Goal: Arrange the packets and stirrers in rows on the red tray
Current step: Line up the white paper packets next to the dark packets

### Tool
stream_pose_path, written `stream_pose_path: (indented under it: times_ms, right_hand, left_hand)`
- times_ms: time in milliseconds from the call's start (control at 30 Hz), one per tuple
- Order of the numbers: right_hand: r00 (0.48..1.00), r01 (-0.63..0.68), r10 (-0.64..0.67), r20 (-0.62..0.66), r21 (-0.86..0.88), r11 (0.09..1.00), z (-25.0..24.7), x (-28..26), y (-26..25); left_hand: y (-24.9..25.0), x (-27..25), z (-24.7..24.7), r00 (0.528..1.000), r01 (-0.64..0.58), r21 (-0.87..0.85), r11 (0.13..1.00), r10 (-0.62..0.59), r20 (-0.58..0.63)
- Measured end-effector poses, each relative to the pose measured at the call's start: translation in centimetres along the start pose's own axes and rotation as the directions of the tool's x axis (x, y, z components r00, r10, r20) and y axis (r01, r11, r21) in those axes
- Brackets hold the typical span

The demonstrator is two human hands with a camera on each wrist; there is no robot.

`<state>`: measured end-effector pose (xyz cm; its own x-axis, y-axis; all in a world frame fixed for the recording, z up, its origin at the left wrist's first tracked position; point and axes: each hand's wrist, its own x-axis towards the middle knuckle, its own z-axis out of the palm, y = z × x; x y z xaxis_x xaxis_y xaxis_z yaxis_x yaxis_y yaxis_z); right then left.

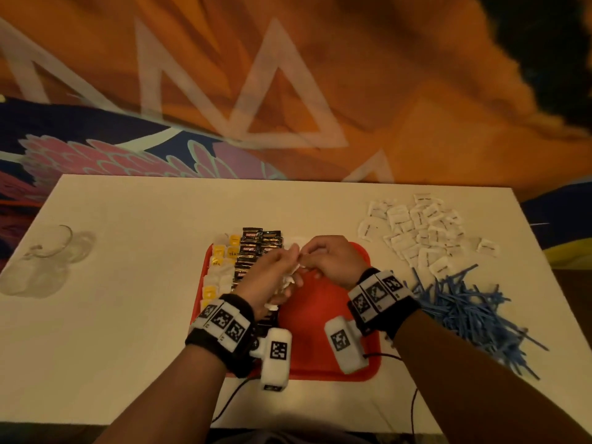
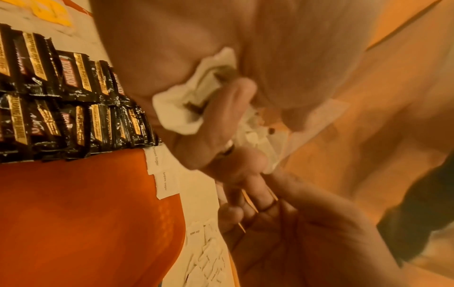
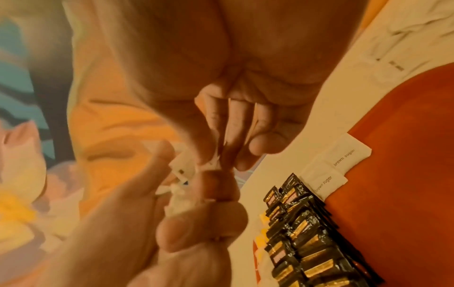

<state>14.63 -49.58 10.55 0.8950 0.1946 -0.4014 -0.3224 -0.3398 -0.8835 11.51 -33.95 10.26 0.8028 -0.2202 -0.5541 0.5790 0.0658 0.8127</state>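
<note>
Both hands are working together above the red tray (image 1: 323, 318). The left hand (image 1: 272, 277) is gripping a bunch of white sugar packets (image 2: 186, 104), its fingers curling round them. The right hand (image 1: 333, 261) is pinching what looks like a single white packet (image 3: 211, 163) between thumb and forefinger at the top of that bunch, though blur is making the piece hard to read.

On the tray, black coffee sachets (image 1: 256, 248) are lying in overlapping rows beside yellow and white packets (image 1: 221, 267) along the left edge. Two packets marked brown sugar (image 3: 341, 161) are sitting at the tray's far edge, just beside the black rows.

On the white table (image 1: 128, 283), to the right of the tray, a loose heap of white packets (image 1: 419, 232) is lying, with a pile of blue stirrers (image 1: 471, 315) nearer the person. A clear glass object (image 1: 48, 261) is lying at the table's left end.
</note>
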Motion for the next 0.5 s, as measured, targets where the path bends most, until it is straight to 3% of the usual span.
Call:
stream_pose_path:
  times_ms: [133,233,500]
  right_hand:
    - [0.998,-0.02,0.024,-0.062,0.062,0.998,-1.1,-1.1,0.1]
    - [0.999,-0.006,0.004,-0.046,-0.026,1.0,-1.7,-1.9,0.0]
    - [0.995,0.004,0.015,-0.094,0.202,0.979,-1.5,-3.7,-0.1]
  left_hand:
    - [-0.4,-0.8,0.6,0.985,-0.121,0.094,0.988,0.131,-0.11]
    - [-0.3,-1.0,1.0,0.966,-0.166,0.108,0.98,0.184,-0.182]
    - [-0.2,-1.5,1.9,0.94,-0.161,0.0,0.987,0.154,-0.303]
